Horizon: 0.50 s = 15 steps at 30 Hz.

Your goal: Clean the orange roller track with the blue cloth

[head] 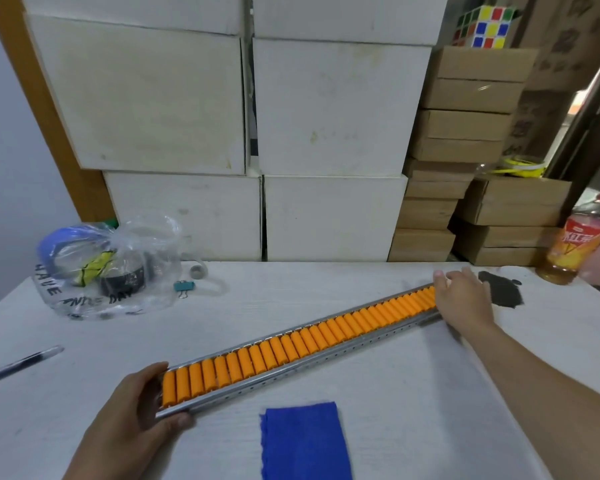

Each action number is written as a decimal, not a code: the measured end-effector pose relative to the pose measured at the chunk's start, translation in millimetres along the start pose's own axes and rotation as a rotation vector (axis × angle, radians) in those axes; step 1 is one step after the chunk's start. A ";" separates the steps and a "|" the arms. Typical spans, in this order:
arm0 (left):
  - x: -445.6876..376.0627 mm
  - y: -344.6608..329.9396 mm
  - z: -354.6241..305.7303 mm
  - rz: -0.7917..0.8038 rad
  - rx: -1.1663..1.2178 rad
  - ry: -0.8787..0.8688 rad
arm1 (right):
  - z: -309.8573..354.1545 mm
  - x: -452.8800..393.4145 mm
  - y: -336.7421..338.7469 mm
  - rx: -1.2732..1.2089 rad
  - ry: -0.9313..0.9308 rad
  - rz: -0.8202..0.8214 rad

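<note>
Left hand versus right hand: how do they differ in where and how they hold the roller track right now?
The left hand clasps the near end of the orange roller track, thumb under the metal rail. The right hand lies over the far end, palm down and fingers spread. The left sits close to the blue cloth; the right is far from it. Both touch the track, and neither holds the cloth.

The far end of the orange roller track (302, 344) is covered by the right hand (465, 299). The blue cloth (303, 441) is cut off by the bottom edge. Contents of the plastic bag (108, 268) are blurred beyond telling.
</note>
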<state>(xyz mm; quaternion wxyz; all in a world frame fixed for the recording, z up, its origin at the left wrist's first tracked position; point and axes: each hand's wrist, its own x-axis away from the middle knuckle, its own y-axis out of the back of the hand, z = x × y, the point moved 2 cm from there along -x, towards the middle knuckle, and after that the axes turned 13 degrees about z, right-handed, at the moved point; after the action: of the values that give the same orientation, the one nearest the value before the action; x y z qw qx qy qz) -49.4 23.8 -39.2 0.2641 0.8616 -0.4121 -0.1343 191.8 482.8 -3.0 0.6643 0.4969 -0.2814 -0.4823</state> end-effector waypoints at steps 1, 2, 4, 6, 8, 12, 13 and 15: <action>0.2 -0.2 0.9 -0.004 -0.006 -0.007 | 4.5 4.4 -0.1 -0.016 0.003 0.022; 0.7 -0.8 1.4 -0.009 0.000 -0.010 | 7.1 7.6 -1.0 -0.027 -0.002 0.046; 1.0 -1.5 -2.1 -0.003 0.014 0.000 | 9.3 13.0 -4.9 -0.038 0.004 0.084; 0.5 -2.1 -1.6 -0.002 0.007 0.010 | 11.5 19.6 -7.9 -0.056 0.044 0.112; 1.3 -2.2 0.0 -0.009 0.010 0.019 | 14.6 28.3 -10.6 -0.115 0.122 0.142; 1.4 -3.8 4.2 -0.012 0.005 0.066 | 19.0 54.1 -21.0 -0.124 0.280 0.257; -1.2 -3.9 6.2 -0.009 -0.012 0.063 | 20.9 61.4 -20.3 -0.136 0.290 0.279; -3.0 -5.8 6.3 -0.008 -0.041 0.085 | 22.4 81.4 -23.2 -0.172 0.333 0.297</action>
<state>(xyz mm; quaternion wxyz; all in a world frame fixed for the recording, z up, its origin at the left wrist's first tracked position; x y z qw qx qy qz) -50.3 27.0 -47.6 0.2985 0.8625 -0.3944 -0.1070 194.9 398.2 -25.5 0.8052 0.4642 -0.1959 -0.3128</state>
